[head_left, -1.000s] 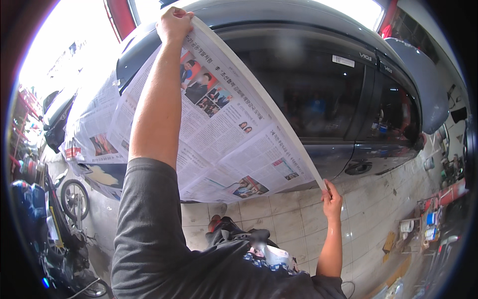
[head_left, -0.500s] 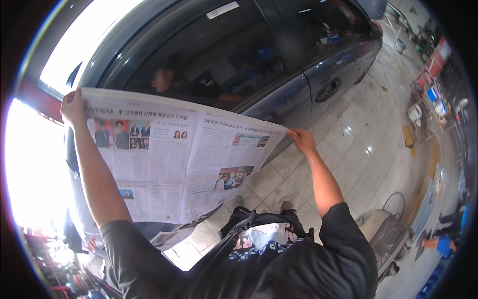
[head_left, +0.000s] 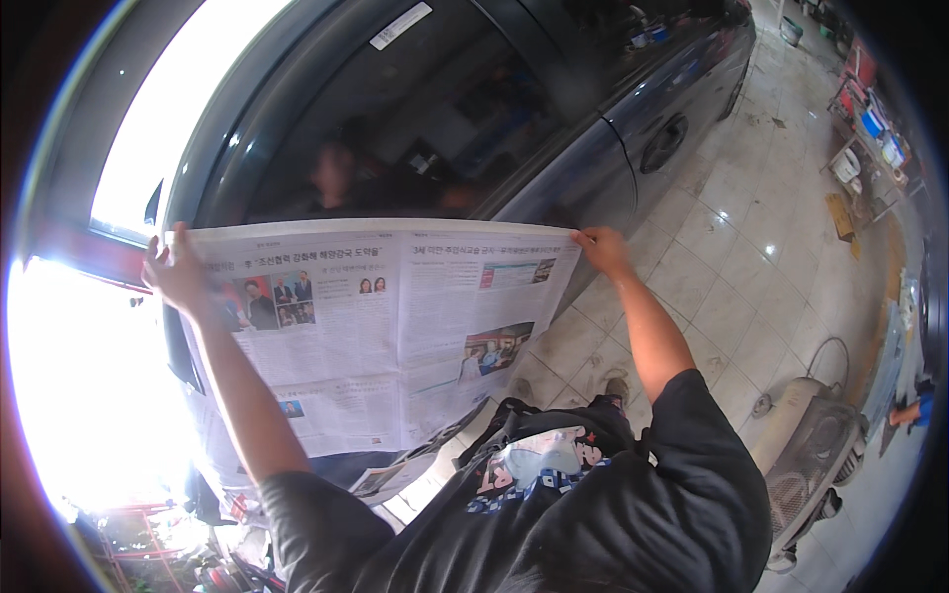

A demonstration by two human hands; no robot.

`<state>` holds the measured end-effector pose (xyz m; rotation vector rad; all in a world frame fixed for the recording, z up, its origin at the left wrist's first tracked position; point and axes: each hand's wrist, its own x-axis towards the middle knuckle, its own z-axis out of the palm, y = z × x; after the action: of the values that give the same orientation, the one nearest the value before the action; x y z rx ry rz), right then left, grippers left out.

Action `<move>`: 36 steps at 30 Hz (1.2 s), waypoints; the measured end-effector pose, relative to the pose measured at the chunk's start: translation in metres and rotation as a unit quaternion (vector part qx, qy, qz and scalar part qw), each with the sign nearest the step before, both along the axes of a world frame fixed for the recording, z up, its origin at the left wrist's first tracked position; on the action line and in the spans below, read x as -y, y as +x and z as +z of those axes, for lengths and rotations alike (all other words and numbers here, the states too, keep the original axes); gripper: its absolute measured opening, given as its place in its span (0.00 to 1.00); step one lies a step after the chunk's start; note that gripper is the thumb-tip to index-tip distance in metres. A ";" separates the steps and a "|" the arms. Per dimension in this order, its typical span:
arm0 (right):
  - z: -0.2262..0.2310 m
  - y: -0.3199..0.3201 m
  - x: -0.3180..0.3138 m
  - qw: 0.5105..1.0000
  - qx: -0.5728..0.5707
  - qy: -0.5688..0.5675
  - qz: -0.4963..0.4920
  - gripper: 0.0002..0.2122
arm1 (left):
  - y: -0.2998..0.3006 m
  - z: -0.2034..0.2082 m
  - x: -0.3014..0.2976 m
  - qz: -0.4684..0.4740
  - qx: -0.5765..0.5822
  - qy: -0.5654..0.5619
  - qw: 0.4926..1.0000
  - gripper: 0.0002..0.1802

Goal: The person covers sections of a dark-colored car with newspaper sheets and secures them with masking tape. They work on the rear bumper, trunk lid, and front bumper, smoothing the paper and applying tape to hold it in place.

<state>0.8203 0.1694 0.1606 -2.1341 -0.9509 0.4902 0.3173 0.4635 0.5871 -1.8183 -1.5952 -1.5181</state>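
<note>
In the head view, now holds a newspaper sheet point(head_left: 395, 331) with its upper edge nearly level, against a slope down to the right half a second ago and a steep slant before that; carries the left hand point(head_left: 176, 275) lower in view, with fingers more spread than earlier; pinches the upper right corner in the right hand point(head_left: 601, 252), between thumb and fingertips, as before; meets the upper left corner with the left, though cannot tell whether gripping it; keeps the sheet upright just below the side window point(head_left: 376, 128) of a dark car point(head_left: 559, 203), beside the tiled floor point(head_left: 732, 267); looks thin, white and broad, creased down the middle and across, printed in grey columns and dark headlines, dotted with small colour photographs; hangs mostly smooth, taut along the top.
</note>
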 end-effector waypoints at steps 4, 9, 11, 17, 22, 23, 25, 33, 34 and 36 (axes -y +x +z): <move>0.000 -0.001 -0.001 1.000 0.009 0.001 0.002 0.21 | 0.085 -0.083 0.078 0.155 -0.353 0.148 0.911 0.53; 0.003 0.001 0.006 1.000 0.015 0.007 0.003 0.21 | 0.147 -0.158 0.100 0.027 -0.291 0.061 0.954 0.57; 0.007 0.002 0.011 1.000 0.016 -0.005 0.004 0.22 | 0.161 -0.179 0.105 0.028 -0.283 0.032 0.958 0.58; 0.022 0.003 0.022 1.000 0.011 0.015 0.004 0.22 | 0.204 -0.235 0.129 -0.024 -0.272 0.001 0.962 0.59; 0.006 0.019 0.059 0.982 0.168 0.029 0.079 0.18 | 0.229 -0.261 0.141 -0.034 -0.264 -0.030 0.963 0.61; -0.002 0.026 0.069 0.970 0.228 0.018 0.084 0.16 | 0.229 -0.263 0.140 -0.036 -0.264 -0.026 0.964 0.61; -0.019 0.034 0.080 0.971 0.203 0.109 0.065 0.15 | 0.229 -0.265 0.138 -0.039 -0.250 -0.005 0.967 0.62; -0.043 0.033 0.049 0.995 0.101 0.017 -0.003 0.12 | 0.228 -0.268 0.137 -0.015 -0.267 -0.002 0.964 0.61; -0.041 0.031 0.041 0.995 0.099 0.003 -0.021 0.12 | 0.229 -0.268 0.137 -0.013 -0.269 -0.002 0.963 0.61; -0.038 0.026 0.028 0.995 0.083 -0.011 -0.049 0.13 | 0.229 -0.268 0.136 -0.005 -0.277 -0.006 0.961 0.61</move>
<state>0.8463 0.1419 0.1230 -2.2554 -0.9305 0.2787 0.5468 0.3278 0.3192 -2.0216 -1.3168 -0.8795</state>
